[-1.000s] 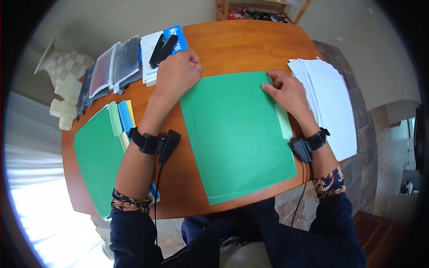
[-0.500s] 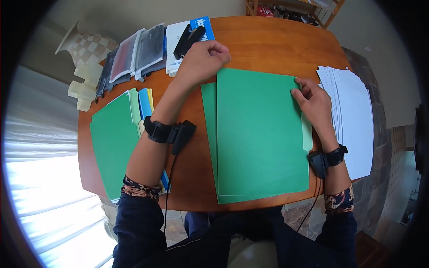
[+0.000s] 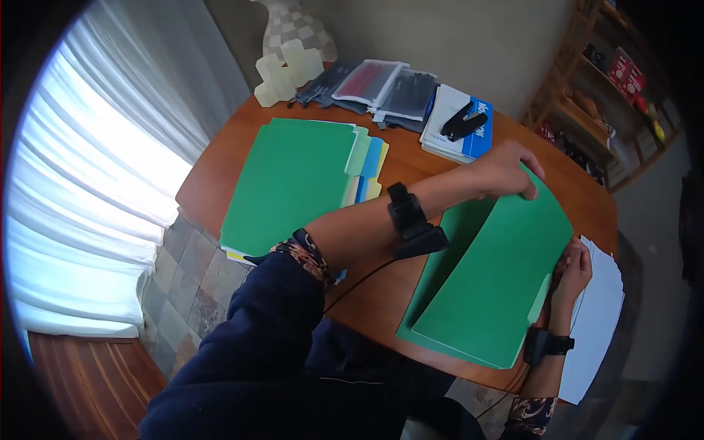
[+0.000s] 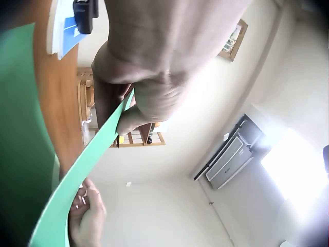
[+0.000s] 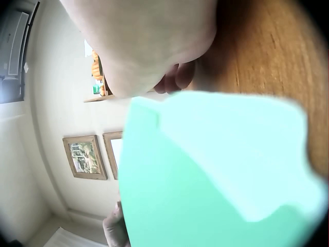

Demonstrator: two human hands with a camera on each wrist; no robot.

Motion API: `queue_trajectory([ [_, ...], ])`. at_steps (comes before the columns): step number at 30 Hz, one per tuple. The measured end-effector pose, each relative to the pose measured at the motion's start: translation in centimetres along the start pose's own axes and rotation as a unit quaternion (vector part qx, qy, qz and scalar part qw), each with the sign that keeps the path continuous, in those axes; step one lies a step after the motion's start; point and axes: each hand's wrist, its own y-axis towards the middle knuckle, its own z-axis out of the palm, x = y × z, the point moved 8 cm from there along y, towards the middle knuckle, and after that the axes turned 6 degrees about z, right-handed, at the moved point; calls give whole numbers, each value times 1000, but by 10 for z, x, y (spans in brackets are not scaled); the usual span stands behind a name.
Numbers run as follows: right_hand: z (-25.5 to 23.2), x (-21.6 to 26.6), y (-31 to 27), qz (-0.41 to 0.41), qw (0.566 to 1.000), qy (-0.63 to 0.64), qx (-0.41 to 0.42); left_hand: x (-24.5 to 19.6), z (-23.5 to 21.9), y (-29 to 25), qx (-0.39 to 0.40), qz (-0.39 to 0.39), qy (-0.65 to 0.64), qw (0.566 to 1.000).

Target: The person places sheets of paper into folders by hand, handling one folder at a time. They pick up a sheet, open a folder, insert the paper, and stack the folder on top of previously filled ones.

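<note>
My left hand [image 3: 506,172] pinches the top edge of a green folder [image 3: 499,279] between thumb and fingers. That folder is lifted and bowed, with a pale tab [image 3: 540,299] along its right side. Under it a second green folder [image 3: 462,224] lies on the table. At the lifted folder's upper right edge my right hand [image 3: 576,268] holds on with curled fingers, partly hidden by the sheet. In the left wrist view, the folder [image 4: 87,159] stretches edge-on between both hands. The right wrist view shows its tabbed side [image 5: 164,180] close up.
Left on the wooden table [image 3: 374,293] lies a stack of green, blue and yellow folders [image 3: 286,183]. Behind are zip pouches [image 3: 370,82], a notebook [image 3: 440,136] and a black stapler [image 3: 464,122]. White paper [image 3: 598,315] lies right, beyond my right forearm.
The top green folder has shifted off the one below and is now raised and bowed. My left hand has come onto its top edge. The head view has turned left.
</note>
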Motion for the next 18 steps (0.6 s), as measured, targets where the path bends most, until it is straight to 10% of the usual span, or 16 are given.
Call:
queue_trajectory([
  [4, -13, -11, 16, -95, 995, 19, 13, -49, -76, -13, -84, 52, -6, 995],
  [8, -1, -11, 13, -13, 999, 5, 39, -59, -184, -66, -130, -14, 21, 991],
  [18, 0, -11, 12, -35, 998, -44, 39, 73, -362, -203, -180, -132, 277, 934],
])
